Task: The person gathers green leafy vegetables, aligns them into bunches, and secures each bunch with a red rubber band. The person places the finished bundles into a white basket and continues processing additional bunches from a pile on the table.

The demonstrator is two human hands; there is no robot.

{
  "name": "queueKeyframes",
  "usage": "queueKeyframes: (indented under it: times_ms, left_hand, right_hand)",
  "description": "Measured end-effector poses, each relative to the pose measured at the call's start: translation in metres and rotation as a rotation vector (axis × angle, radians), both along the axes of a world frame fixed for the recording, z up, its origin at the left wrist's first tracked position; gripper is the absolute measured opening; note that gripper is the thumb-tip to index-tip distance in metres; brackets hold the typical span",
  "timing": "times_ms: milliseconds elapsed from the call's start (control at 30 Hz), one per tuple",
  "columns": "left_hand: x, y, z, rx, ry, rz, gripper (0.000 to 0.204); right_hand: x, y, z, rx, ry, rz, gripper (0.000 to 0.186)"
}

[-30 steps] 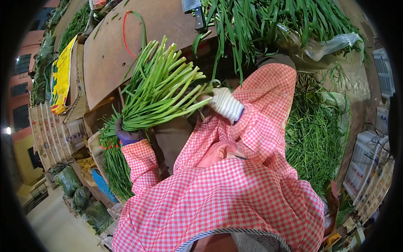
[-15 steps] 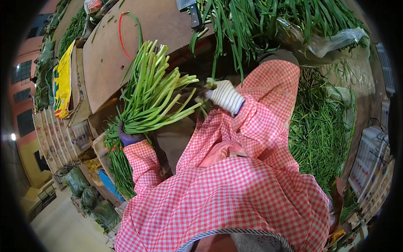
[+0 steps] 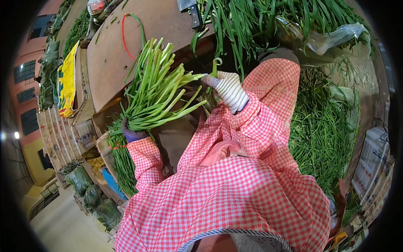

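- The left hand [image 3: 133, 133] gripped the leafy end of the green bunch [image 3: 153, 98]; snug without crushing seemed best.
- Between both hands, pale stems [image 3: 156, 59] fanned apart, handily reachable singly.
- The right hand [image 3: 230, 89] appeared closed at one stem's tip; light fingers suited it.

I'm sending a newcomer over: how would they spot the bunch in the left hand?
Find the big brown board, upper left. Across its near edge stretches a green bunch, its leafy part gripped by the left hand. Unlike the leafy heap at right, its pale stalk ends fan upward and rightward.
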State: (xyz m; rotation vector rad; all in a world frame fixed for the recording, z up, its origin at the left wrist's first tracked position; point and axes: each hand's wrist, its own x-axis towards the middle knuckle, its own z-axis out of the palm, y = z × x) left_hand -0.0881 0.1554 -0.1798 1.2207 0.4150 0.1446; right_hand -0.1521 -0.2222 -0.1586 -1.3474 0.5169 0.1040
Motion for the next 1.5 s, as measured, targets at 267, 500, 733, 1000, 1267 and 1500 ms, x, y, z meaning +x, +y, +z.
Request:
queueKeyframes:
  times_ms: [267,500,733,1000,1267,1500]
  left_hand:
    - [0.008,0.019,0.005,-0.336,0.170,-0.027,0.036]
    - [0.009,0.003,0.016,-0.365,0.161,0.002,0.037]
    - [0.008,0.018,0.012,-0.332,0.166,-0.034,0.037]
    - [0.003,0.020,0.023,-0.404,0.059,-0.228,0.039]
    - [-0.007,0.007,0.041,-0.406,-0.036,-0.194,0.029]
    - [-0.008,-0.021,0.077,-0.682,-0.018,-0.179,0.022]
  right_hand:
    - [-0.026,-0.027,0.005,-0.263,-0.284,0.137,0.018]
    - [-0.020,0.024,0.027,0.344,-0.451,0.285,0.038]
    - [-0.014,0.030,0.030,-0.192,-0.490,0.624,0.023]
    - [-0.085,-0.067,0.061,0.078,-0.017,-0.081,0.021]
    - [-0.241,-0.201,0.073,-0.932,0.449,-0.236,0.048]
    - [-0.163,-0.136,0.104,-0.891,0.314,-0.107,0.028]
